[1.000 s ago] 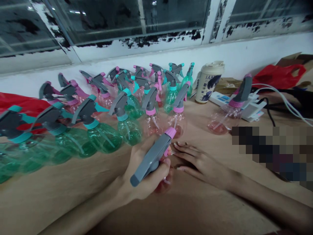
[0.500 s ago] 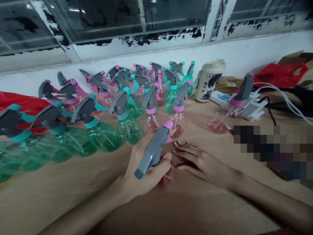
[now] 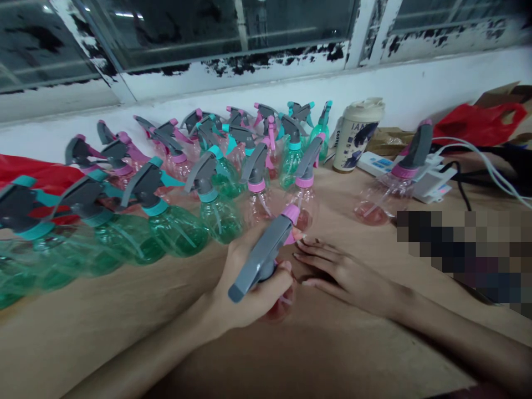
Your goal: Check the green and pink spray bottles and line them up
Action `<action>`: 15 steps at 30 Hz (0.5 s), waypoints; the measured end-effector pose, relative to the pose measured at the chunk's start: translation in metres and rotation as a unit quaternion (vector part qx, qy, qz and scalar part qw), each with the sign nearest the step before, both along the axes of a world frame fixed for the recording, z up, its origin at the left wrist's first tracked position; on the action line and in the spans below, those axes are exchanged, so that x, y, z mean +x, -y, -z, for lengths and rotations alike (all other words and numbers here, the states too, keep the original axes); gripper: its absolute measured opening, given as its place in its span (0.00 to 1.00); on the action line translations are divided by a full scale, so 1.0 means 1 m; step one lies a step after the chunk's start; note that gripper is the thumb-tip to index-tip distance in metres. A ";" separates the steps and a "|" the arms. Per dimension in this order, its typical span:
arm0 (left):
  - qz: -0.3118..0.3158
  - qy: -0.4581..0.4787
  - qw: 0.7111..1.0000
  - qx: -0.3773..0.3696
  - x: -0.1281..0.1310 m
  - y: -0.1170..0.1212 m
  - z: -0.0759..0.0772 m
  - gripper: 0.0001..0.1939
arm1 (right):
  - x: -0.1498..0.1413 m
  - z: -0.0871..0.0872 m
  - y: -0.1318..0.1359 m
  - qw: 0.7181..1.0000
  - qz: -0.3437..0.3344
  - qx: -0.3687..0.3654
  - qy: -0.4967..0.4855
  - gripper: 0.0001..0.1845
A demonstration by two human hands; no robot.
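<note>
My left hand [image 3: 245,288] is closed around a pink spray bottle [image 3: 279,302] with a grey trigger head [image 3: 261,257] and a pink collar, held tilted just above the brown table [image 3: 124,321]. My right hand [image 3: 341,271] lies beside it on the table, fingers stretched out and pointing left, their tips close to the bottle's pink nozzle end. Nothing is in the right hand.
Several green and pink spray bottles [image 3: 178,227] stand in rows behind my hands, up to the white wall. A lone pink bottle [image 3: 390,191] stands at right by a lidded cup [image 3: 357,136], a white power strip [image 3: 419,180] with cables, and a red bag [image 3: 477,119].
The bottle in my left hand has tipped a little more upright and risen slightly. My right hand has barely moved.
</note>
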State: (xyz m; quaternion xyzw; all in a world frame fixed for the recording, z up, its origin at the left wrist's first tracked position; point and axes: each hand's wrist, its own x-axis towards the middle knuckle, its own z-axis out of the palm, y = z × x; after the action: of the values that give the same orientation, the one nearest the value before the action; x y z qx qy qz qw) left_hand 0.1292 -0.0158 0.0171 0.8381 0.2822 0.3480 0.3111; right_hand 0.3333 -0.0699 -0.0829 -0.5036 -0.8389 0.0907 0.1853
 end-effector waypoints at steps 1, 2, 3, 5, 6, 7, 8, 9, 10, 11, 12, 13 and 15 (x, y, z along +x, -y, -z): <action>0.011 0.003 1.000 0.000 0.000 0.000 0.000 0.08 | 0.000 0.000 0.000 1.000 0.001 0.000 -0.001 0.26; 0.014 0.005 1.000 -0.001 0.000 0.000 0.000 0.09 | 0.000 0.000 0.000 1.000 0.003 0.001 -0.002 0.26; 0.014 0.005 1.000 -0.001 0.000 -0.001 0.001 0.08 | 0.000 0.001 0.000 1.000 0.004 0.002 -0.003 0.26; 0.004 -0.001 1.000 0.002 -0.001 -0.001 0.002 0.06 | 0.000 0.001 0.000 1.000 0.006 0.002 -0.004 0.26; 0.000 -0.007 1.000 0.005 -0.001 -0.001 0.002 0.05 | -0.001 0.001 0.000 1.000 0.006 0.002 -0.005 0.26; 0.001 -0.014 1.000 0.007 -0.001 -0.002 0.002 0.05 | -0.001 0.001 0.000 1.000 0.006 0.002 -0.006 0.26; 0.002 -0.020 1.000 0.009 -0.002 -0.002 0.002 0.05 | -0.001 0.001 0.000 1.000 0.005 0.002 -0.008 0.26; 0.004 -0.024 1.000 0.009 -0.002 -0.002 0.002 0.05 | 0.000 0.001 0.001 1.000 0.005 0.002 -0.009 0.26; 0.007 -0.023 1.000 0.008 -0.002 -0.002 0.001 0.05 | 0.000 0.001 0.001 1.000 0.006 0.002 -0.010 0.26; 0.011 -0.021 1.000 0.006 -0.003 -0.002 0.000 0.06 | 0.000 0.001 0.001 1.000 0.006 0.003 -0.011 0.26; 0.015 -0.016 1.000 0.003 -0.003 -0.002 -0.001 0.06 | 0.000 0.001 0.001 1.000 0.006 0.003 -0.011 0.26; 0.020 -0.013 1.000 -0.001 -0.003 -0.001 -0.002 0.06 | 0.000 0.001 0.001 1.000 0.006 0.003 -0.010 0.26; 0.024 -0.010 1.000 -0.005 -0.004 -0.001 -0.003 0.04 | 0.000 0.001 0.001 1.000 0.007 0.001 -0.009 0.26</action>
State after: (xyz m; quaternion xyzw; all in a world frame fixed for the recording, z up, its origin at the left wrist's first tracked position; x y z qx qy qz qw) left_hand 0.1252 -0.0151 0.0200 0.8463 0.2667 0.3310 0.3209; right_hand 0.3330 -0.0710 -0.0838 -0.5081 -0.8340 0.0928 0.1942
